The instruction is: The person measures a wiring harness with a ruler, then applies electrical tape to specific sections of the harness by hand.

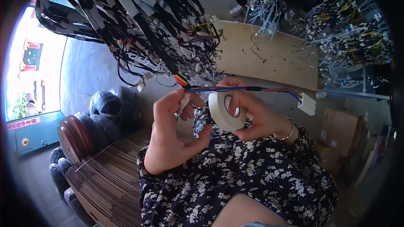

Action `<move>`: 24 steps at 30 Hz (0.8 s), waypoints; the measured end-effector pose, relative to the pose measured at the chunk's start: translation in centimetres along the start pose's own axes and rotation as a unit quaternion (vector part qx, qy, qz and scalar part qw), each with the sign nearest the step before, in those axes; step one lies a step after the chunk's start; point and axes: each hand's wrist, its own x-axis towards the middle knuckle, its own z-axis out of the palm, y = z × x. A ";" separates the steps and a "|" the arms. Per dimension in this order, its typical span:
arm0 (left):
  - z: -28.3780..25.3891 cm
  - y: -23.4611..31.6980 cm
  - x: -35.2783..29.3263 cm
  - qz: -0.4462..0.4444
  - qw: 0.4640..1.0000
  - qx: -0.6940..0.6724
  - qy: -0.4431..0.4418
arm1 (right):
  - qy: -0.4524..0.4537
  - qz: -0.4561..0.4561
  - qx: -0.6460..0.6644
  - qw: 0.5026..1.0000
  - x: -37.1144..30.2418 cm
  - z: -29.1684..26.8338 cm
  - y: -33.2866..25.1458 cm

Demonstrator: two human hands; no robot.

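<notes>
My left hand (170, 128) pinches a wire harness (181, 80) at the spot where its bundle branches, with a short piece of white tape (183, 102) by the fingertips. My right hand (256, 115) grips a roll of white tape (223, 111), thumb in its core. From the branching point a thin run of blue, red and dark wires stretches right, passing over the right fingers. It carries a black sleeve (253, 88) and ends in a white connector (307, 104). The harness's black trunk rises into a hanging mass of taped cables (139, 12).
Stacked flat cardboard (109, 180) lies at lower left, beside red-brown reels (75, 136) and black wrapped coils (105, 103). A wooden board (269, 54) stands ahead. More wire bundles (345, 46) hang at the right, above a cardboard box (340, 129).
</notes>
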 end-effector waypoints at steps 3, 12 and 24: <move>0.5 0.9 -0.4 0.000 0.999 0.028 0.020 | -0.006 -0.019 -0.018 1.000 -0.1 0.0 0.0; 0.5 2.6 -1.0 -0.044 0.994 0.083 0.051 | -0.055 -0.006 -0.005 0.998 -0.7 1.2 -0.2; -0.5 3.4 -1.5 -0.074 0.991 0.095 0.057 | -0.039 0.039 0.070 0.996 -0.7 2.6 0.3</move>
